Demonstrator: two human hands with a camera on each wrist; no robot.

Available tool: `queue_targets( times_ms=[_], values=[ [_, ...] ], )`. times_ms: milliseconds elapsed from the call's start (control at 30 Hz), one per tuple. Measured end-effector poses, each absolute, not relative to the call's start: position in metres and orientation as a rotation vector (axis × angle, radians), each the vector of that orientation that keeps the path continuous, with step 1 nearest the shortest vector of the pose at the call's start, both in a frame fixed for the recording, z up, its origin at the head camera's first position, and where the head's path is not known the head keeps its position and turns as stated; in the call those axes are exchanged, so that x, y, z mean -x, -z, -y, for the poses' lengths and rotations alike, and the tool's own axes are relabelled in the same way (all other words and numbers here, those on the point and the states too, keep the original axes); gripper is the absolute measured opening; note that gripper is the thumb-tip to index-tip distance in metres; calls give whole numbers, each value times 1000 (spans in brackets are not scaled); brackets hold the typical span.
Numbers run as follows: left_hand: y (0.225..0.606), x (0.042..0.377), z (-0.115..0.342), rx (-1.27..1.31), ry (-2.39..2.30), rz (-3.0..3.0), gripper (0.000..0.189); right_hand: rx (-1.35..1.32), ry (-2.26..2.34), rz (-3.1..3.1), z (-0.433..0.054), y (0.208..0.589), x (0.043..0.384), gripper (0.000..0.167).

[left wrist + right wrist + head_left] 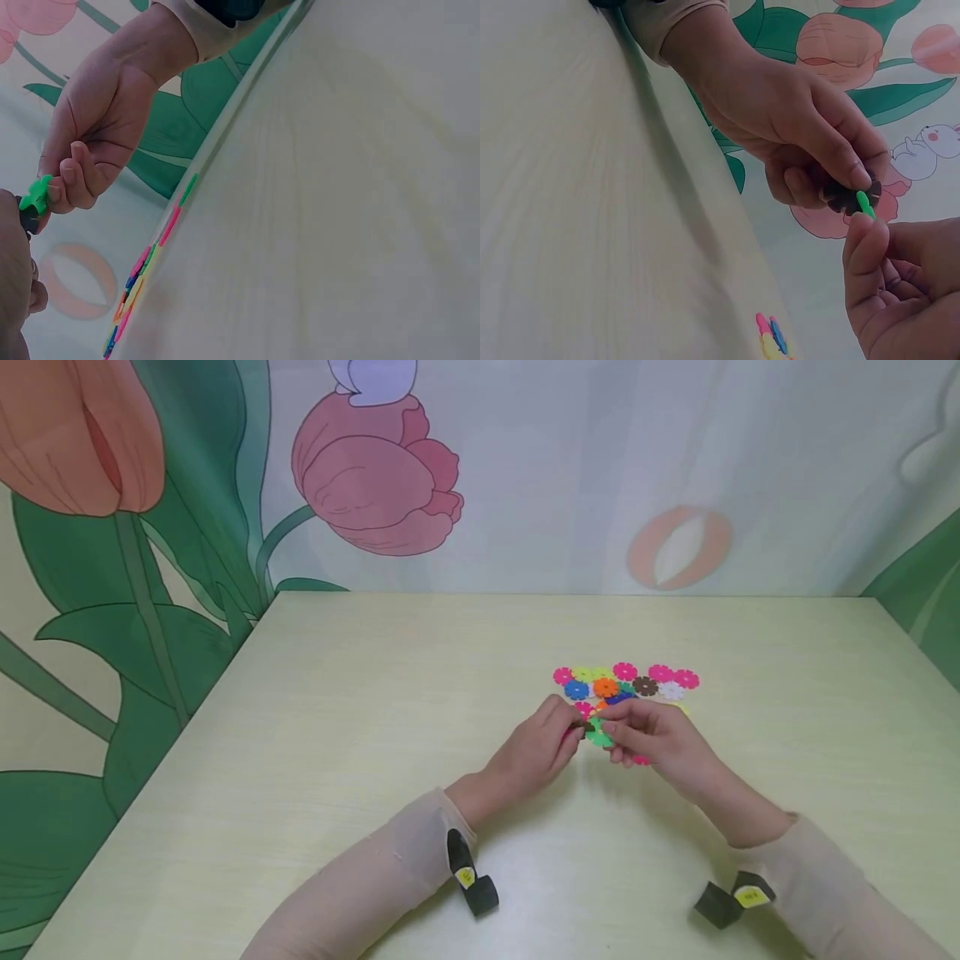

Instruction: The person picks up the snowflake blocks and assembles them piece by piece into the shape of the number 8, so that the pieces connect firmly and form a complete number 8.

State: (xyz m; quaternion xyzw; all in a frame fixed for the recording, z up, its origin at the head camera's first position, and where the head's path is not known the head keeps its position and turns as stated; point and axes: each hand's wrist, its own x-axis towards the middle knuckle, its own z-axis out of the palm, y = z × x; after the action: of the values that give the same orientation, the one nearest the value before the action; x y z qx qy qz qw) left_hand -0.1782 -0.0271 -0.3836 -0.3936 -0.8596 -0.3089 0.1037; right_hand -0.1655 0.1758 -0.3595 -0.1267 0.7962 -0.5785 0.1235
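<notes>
In the head view my left hand (528, 747) pinches a dark brown notched disc (588, 727) by its edge. Opposite it, my right hand (663, 743) grips a bright green notched disc (600, 734) between thumb and fingers. The two discs meet edge to edge at an angle, raised off the table. From the right wrist view, the green disc (865, 202) stands crosswise against the brown disc (840, 196). Whether their slots are engaged is hidden by the fingertips.
Several coloured notched discs, among them a blue disc (577, 690), an orange disc (606, 687) and a white disc (671, 691), lie grouped flat on the pale table (390, 693) just beyond the hands. A printed curtain (525, 485) hangs behind the table's far edge.
</notes>
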Motion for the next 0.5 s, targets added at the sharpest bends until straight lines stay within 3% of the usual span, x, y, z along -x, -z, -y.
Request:
queue_targets(
  times_ms=[133, 300, 500],
  values=[
    [384, 178, 26, 1117, 924, 2574, 24, 390, 1684, -2344, -176, 360, 166, 33],
    [386, 179, 25, 1064, 913, 2578, 49, 409, 1698, -2363, -176, 362, 167, 30],
    [390, 180, 25, 1060, 893, 2560, 44, 400, 1680, -2381, -175, 368, 168, 27]
  ],
)
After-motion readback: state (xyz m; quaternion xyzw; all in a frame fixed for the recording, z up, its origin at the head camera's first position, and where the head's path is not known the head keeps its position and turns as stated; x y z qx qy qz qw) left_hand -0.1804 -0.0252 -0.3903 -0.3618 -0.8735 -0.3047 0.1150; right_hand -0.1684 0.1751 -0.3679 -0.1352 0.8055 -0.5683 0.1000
